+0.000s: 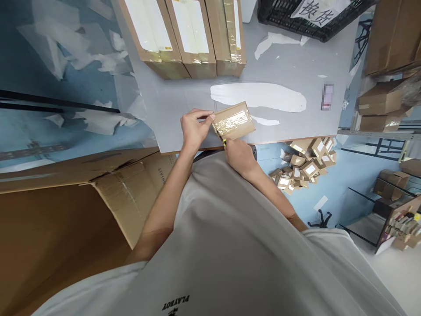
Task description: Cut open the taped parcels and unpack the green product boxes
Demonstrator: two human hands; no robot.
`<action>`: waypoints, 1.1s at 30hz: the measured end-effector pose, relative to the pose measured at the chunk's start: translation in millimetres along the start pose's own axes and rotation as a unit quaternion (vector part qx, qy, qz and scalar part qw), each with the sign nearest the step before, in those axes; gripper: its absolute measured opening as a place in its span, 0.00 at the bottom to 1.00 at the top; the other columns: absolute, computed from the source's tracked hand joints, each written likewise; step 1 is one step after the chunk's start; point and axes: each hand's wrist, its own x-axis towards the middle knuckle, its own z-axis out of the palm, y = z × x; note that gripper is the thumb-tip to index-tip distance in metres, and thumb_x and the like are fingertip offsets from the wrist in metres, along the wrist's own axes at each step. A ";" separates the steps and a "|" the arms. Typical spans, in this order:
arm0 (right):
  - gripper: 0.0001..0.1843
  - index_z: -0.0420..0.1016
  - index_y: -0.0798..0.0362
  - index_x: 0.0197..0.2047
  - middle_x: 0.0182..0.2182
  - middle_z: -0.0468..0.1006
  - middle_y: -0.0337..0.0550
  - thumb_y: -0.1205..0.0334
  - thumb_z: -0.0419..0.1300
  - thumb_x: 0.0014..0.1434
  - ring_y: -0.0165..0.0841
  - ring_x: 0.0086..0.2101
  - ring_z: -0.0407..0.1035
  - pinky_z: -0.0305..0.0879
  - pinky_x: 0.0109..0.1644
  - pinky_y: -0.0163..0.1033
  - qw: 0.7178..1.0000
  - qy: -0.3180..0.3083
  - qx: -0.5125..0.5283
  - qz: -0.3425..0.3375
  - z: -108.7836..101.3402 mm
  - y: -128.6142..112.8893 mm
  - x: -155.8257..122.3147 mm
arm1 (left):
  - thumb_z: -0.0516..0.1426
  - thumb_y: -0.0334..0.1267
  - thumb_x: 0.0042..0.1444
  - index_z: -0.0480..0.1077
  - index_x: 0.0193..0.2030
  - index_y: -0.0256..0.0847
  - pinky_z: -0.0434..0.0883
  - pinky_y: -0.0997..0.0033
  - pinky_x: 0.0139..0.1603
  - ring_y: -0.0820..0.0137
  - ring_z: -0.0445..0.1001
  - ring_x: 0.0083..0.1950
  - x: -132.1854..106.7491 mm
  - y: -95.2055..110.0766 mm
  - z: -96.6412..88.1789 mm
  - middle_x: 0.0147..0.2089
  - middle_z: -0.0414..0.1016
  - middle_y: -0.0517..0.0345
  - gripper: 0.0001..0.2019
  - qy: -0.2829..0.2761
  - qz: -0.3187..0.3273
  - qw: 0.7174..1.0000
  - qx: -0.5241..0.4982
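A small flat cardboard box [234,121] wrapped in clear tape lies at the near edge of the grey table [296,70]. My left hand [193,128] pinches its left end with thumb and fingers. My right hand [239,154] is closed just below the box, gripping a small tool with a yellow and black tip [225,141] that touches the box's near left corner. The rest of that tool is hidden in my fist.
Three long taped cardboard boxes [184,35] with white labels stand at the table's far side, beside a black crate [305,17]. White paper strips [259,96] lie on the table. Small boxes [304,164] are piled on the floor at right. A large open carton [128,193] stands at left.
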 end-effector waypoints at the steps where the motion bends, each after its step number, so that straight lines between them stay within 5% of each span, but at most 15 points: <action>1: 0.19 0.84 0.54 0.70 0.54 0.93 0.64 0.62 0.58 0.84 0.56 0.56 0.88 0.82 0.63 0.54 1.000 0.015 0.011 0.001 -2.1 6.2 -2.7 | 0.72 0.54 0.65 0.91 0.50 0.46 0.86 0.56 0.67 0.54 0.90 0.59 -0.1 -0.4 -0.3 0.54 0.92 0.50 0.16 -0.003 0.002 1.000 -0.003; 5: 0.26 0.75 0.51 0.79 0.61 0.90 0.63 0.49 0.53 0.89 0.56 0.59 0.87 0.79 0.68 0.55 0.980 0.172 0.083 0.061 -10.6 48.2 0.2 | 0.70 0.56 0.66 0.91 0.51 0.45 0.87 0.56 0.64 0.54 0.89 0.58 0.9 -3.9 -3.6 0.54 0.91 0.47 0.18 -0.010 0.012 1.000 -0.012; 8: 0.27 0.76 0.55 0.77 0.65 0.88 0.66 0.49 0.49 0.90 0.54 0.61 0.86 0.78 0.69 0.53 0.956 0.243 0.129 0.103 -6.5 80.6 15.5 | 0.68 0.55 0.69 0.90 0.54 0.46 0.87 0.50 0.67 0.52 0.89 0.59 2.4 -2.9 -7.3 0.56 0.90 0.46 0.18 -0.024 0.023 0.999 0.003; 12: 0.24 0.78 0.55 0.73 0.61 0.91 0.63 0.53 0.48 0.89 0.53 0.60 0.87 0.78 0.66 0.50 0.950 0.240 0.170 0.101 10.8 95.6 26.5 | 0.66 0.52 0.72 0.87 0.66 0.51 0.75 0.36 0.84 0.42 0.80 0.77 -4.0 13.4 -0.1 0.72 0.84 0.45 0.21 -0.054 0.119 0.988 0.077; 15: 0.25 0.78 0.54 0.74 0.63 0.91 0.63 0.54 0.49 0.88 0.53 0.60 0.87 0.78 0.67 0.50 0.950 0.240 0.173 0.097 17.3 91.2 22.0 | 0.65 0.54 0.74 0.82 0.74 0.56 0.58 0.27 0.93 0.38 0.63 0.91 -16.3 29.6 20.2 0.85 0.74 0.49 0.25 -0.137 0.228 0.956 0.121; 18: 0.24 0.77 0.52 0.75 0.63 0.90 0.62 0.55 0.49 0.89 0.52 0.60 0.87 0.78 0.67 0.50 0.958 0.217 0.159 0.103 14.6 86.9 14.4 | 0.63 0.57 0.76 0.78 0.79 0.59 0.48 0.21 0.94 0.36 0.56 0.94 -25.1 37.4 40.2 0.87 0.72 0.49 0.28 -0.212 0.280 0.927 0.135; 33: 0.30 0.70 0.54 0.85 0.68 0.84 0.63 0.57 0.48 0.89 0.51 0.64 0.84 0.79 0.71 0.51 0.978 0.167 0.069 0.107 3.9 74.3 15.4 | 0.62 0.59 0.77 0.82 0.74 0.60 0.41 0.15 0.93 0.34 0.53 0.95 -22.6 30.1 49.4 0.84 0.76 0.49 0.24 -0.207 0.265 0.935 0.112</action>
